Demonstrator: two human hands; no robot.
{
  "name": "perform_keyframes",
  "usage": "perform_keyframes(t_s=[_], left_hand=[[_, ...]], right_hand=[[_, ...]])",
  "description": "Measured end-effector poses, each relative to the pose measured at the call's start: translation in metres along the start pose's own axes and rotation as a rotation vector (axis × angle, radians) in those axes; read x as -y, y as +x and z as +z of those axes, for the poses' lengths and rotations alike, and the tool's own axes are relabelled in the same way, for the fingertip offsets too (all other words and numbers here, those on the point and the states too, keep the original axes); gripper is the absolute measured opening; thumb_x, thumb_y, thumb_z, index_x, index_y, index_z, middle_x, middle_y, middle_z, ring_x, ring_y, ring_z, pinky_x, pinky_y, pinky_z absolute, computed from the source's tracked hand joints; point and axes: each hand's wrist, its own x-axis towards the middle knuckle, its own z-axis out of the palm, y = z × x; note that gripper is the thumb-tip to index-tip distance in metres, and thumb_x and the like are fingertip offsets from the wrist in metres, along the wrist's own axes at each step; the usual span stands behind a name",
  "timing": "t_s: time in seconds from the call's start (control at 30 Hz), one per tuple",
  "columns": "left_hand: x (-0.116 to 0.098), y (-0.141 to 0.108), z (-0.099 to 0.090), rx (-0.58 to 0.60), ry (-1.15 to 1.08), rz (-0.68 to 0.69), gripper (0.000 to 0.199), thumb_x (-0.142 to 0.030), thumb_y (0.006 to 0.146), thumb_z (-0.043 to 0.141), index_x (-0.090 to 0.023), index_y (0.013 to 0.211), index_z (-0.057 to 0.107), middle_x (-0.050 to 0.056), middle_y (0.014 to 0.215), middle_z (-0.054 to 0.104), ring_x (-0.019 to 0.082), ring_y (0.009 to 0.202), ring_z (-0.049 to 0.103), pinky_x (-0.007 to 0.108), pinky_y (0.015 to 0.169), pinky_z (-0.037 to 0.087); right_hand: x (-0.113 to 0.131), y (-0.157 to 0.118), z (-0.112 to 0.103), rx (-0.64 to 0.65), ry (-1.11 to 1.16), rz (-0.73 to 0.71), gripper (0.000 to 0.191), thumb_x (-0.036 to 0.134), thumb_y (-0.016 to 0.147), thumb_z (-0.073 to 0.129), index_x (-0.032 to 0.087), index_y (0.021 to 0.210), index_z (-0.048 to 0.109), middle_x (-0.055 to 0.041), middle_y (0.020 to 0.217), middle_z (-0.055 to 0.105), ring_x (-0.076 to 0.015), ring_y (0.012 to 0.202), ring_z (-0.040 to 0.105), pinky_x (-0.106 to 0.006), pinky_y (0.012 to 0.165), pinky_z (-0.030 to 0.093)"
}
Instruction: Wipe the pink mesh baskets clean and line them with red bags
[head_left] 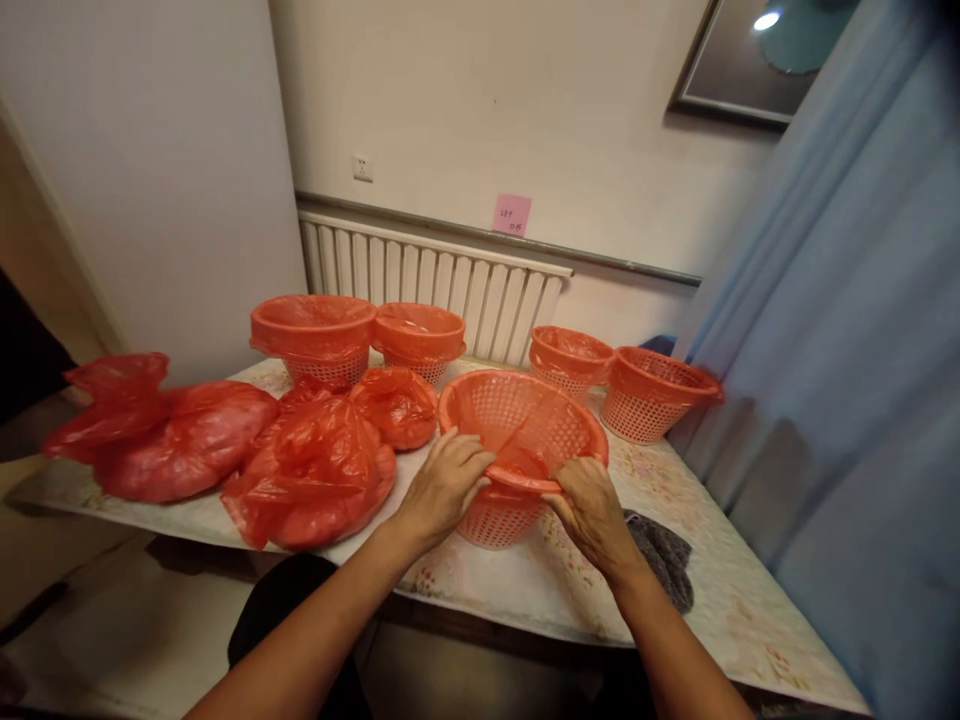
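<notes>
An orange-red perforated basket stands upright in front of me, with a thin red plastic bag inside it and some of the film folded over the near rim. My left hand grips the near rim at its left part, fingers over the top. At the right part of the near rim, my right hand is closed on the edge, its thumb below. The bottom of the basket is hidden by the film and the rim.
Filled red bags lie on the left of the flowered table. Several bag-lined baskets stand along the back. A dark grey cloth is beside my right forearm. A blue curtain hangs at right; a person's dark sleeve shows at left.
</notes>
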Motion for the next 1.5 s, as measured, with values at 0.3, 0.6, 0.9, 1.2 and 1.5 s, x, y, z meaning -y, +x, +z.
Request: perform_keyframes(t_s=[0.3,0.6,0.9,1.2,1.5], left_hand=[[-0.036,0.013,0.038,0.049,0.272,0.153,0.025,-0.021,0.094,0.039,-0.019,0.080,0.059,0.005,0.074,0.056,0.022,0.075,0.049,0.039,0.079,0.040],[-0.023,0.015,0.019,0.176,0.319,0.193,0.015,-0.025,0.092,0.048,-0.018,0.082,0.058,0.005,0.079,0.061,0.022,0.078,0.050,0.035,0.076,0.037],[0.024,0.019,-0.023,0.290,0.231,0.205,0.021,-0.037,0.093,0.046,-0.021,0.087,0.058,0.002,0.082,0.059,0.019,0.080,0.050,0.033,0.081,0.035],[-0.023,0.022,0.018,0.211,0.334,0.210,0.018,-0.031,0.091,0.052,-0.017,0.082,0.058,0.002,0.080,0.063,0.019,0.078,0.051,0.033,0.072,0.035],[-0.005,0.013,0.003,0.215,0.210,0.182,0.016,-0.032,0.090,0.054,-0.018,0.087,0.061,0.003,0.082,0.064,0.020,0.082,0.055,0.035,0.079,0.041]], right_hand=[[0.004,-0.005,-0.028,0.082,0.028,-0.131,0.021,0.032,0.092,0.047,0.022,0.109,0.054,-0.0076,0.102,0.059,-0.0228,0.096,0.051,-0.045,0.092,0.038],[0.011,-0.007,-0.012,0.056,0.002,-0.104,0.022,0.031,0.095,0.037,0.019,0.087,0.053,-0.0040,0.076,0.052,-0.0204,0.076,0.046,-0.039,0.077,0.039],[-0.022,-0.013,-0.022,0.091,0.084,-0.110,0.018,0.032,0.096,0.038,0.021,0.098,0.053,-0.0049,0.090,0.057,-0.0204,0.088,0.051,-0.046,0.098,0.035],[0.021,0.006,-0.025,0.210,-0.059,-0.106,0.025,0.036,0.096,0.038,0.019,0.091,0.056,-0.0059,0.082,0.060,-0.0195,0.077,0.052,-0.033,0.073,0.040],[0.035,0.011,-0.014,0.246,-0.127,-0.076,0.029,0.039,0.096,0.037,0.020,0.081,0.052,-0.0024,0.073,0.057,-0.0166,0.067,0.050,-0.029,0.063,0.031]])
